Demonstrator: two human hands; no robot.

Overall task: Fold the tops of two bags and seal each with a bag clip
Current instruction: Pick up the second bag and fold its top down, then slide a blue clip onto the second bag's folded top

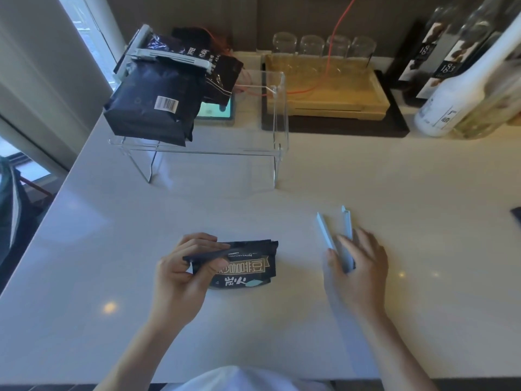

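A small black coffee bag [248, 268] with gold lettering lies on the white counter [253, 207] in front of me. Its top is folded over, and my left hand [183, 266] pinches that fold at the left end. To the right, a pale blue bag clip [337, 235] lies open in a V. My right hand [358, 263] rests on the clip's hinge end, fingers curled around it. A larger black coffee bag [152, 108] stands on a clear acrylic shelf [279, 131] at the back left, its folded top held by a white bag clip [166, 56].
A second black bag [222, 71] leans behind the clipped one. A wooden tray [324, 88] with upturned glasses sits on a black mat at the back. Bottles [451, 100] stand at the back right. A dark object [517, 217] lies at the right edge.
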